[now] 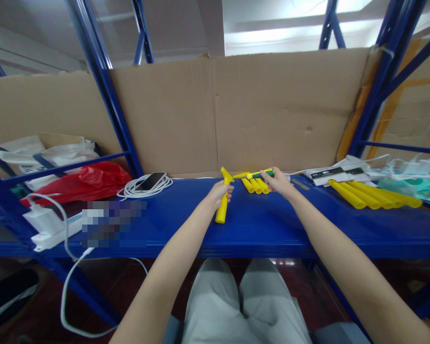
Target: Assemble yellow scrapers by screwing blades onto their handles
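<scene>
My left hand [220, 193] is wrapped round a yellow scraper-like tool [221, 212] with a tubular handle and a flared head, held upright above the shelf. My right hand [276, 180] grips a screwdriver [260, 175] with a green and yellow handle. Its metal shaft points left, and the tip meets the flared head of the yellow tool or lies right beside it; I cannot tell which. Behind the screwdriver, several yellow handles [257, 186] lie side by side on the blue shelf [186, 215], partly hidden by my right hand and the screwdriver.
More yellow tubes [367, 196] lie at the right beside packaged items [327, 175] and a green plastic bag [410, 188]. To the left are a phone [154, 181], a coiled white cable [129, 188], a red bag [89, 184] and a power strip [55, 234]. Cardboard [272, 110] stands behind.
</scene>
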A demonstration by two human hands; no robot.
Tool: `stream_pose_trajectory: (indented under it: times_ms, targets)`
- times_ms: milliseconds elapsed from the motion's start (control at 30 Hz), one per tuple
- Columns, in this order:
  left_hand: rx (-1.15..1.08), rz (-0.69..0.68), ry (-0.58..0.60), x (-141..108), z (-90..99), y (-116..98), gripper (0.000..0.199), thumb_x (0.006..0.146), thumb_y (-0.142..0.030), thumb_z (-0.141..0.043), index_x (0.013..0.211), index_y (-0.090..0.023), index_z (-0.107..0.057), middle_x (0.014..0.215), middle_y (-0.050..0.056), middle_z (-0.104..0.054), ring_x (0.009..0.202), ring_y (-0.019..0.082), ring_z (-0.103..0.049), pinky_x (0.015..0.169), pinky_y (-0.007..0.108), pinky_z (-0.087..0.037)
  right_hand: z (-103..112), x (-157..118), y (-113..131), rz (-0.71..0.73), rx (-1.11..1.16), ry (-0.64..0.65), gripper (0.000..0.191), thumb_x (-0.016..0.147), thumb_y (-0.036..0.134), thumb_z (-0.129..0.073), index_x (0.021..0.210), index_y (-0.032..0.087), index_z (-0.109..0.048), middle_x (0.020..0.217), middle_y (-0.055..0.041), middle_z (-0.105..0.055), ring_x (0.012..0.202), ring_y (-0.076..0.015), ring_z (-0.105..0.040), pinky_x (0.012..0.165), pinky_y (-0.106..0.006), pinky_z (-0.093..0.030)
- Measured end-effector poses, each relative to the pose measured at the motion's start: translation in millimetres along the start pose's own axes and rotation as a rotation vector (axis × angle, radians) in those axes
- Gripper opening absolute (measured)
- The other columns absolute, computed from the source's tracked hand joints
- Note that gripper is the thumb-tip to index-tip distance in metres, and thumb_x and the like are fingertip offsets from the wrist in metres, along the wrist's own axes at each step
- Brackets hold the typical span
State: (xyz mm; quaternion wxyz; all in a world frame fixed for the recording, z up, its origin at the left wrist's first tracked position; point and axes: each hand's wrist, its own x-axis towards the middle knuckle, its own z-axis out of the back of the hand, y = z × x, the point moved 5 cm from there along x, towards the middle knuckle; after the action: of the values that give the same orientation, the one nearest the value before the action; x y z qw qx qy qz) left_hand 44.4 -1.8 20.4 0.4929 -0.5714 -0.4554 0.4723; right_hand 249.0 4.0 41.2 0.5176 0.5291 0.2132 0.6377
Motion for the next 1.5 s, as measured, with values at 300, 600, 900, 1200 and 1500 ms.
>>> stream_pose_trajectory:
  times_ms: [300, 600, 900, 1200, 1500]
  targets:
    - [-0.031, -0.003, -0.014, 1.6, 2.7, 0.9, 0.023, 0.074, 0.0, -0.051, 0.074, -0.019, -0.039, 0.048, -0.01, -0.037, 0.03, 0.003, -0.033, 0.037, 0.015, -0.024, -6.7, -4.9, 5.6, -0.001, 0.05, 0.101, 0.032, 0.079, 0.04, -0.063, 0.087, 0.021, -0.039, 0.062, 0.0044, -0.056, 0.041, -0.0079, -0.052, 0.035, -0.018, -0.04]
    - [-0.006, 0.027, 0.015, -0.1, 0.1, 0.9, 0.022, 0.075, 0.0, -0.049, 0.076, -0.02, -0.039, 0.047, -0.01, -0.037, 0.03, 0.004, -0.033, 0.037, 0.015, -0.025, -5.2, -5.3, 8.3, -0.038, 0.124, 0.078, 0.032, 0.079, 0.035, -0.065, 0.089, 0.022, -0.038, 0.062, 0.006, -0.054, 0.043, -0.0092, -0.055, 0.035, -0.018, -0.04]
    - [-0.001, 0.013, 0.008, 0.8, 1.6, 1.1, 0.021, 0.077, 0.0, -0.047, 0.077, -0.019, -0.04, 0.046, -0.01, -0.037, 0.03, 0.003, -0.034, 0.037, 0.015, -0.025, -5.7, -5.6, 5.3, -0.072, 0.052, 0.113, 0.023, 0.087, 0.038, -0.055, 0.084, 0.02, -0.04, 0.059, 0.0035, -0.056, 0.037, -0.0086, -0.052, 0.032, -0.018, -0.037]
    - [0.001, 0.016, -0.013, 3.5, 4.3, 2.3, 0.022, 0.077, 0.001, -0.045, 0.074, -0.019, -0.038, 0.046, -0.01, -0.037, 0.03, 0.004, -0.033, 0.038, 0.016, -0.024, -9.9, -4.8, 2.0, -0.07, 0.01, 0.155, 0.024, 0.09, 0.037, -0.05, 0.08, 0.02, -0.038, 0.056, 0.0045, -0.053, 0.034, -0.0064, -0.048, 0.031, -0.017, -0.033]
    - [-0.01, 0.011, -0.017, 2.5, 4.4, 1.0, 0.022, 0.077, 0.002, -0.043, 0.073, -0.019, -0.038, 0.045, -0.009, -0.037, 0.03, 0.004, -0.033, 0.037, 0.016, -0.024, -12.1, -3.3, -0.4, -0.062, 0.063, 0.203, 0.022, 0.088, 0.035, -0.053, 0.085, 0.021, -0.037, 0.055, 0.0049, -0.054, 0.037, -0.0079, -0.051, 0.032, -0.017, -0.036]
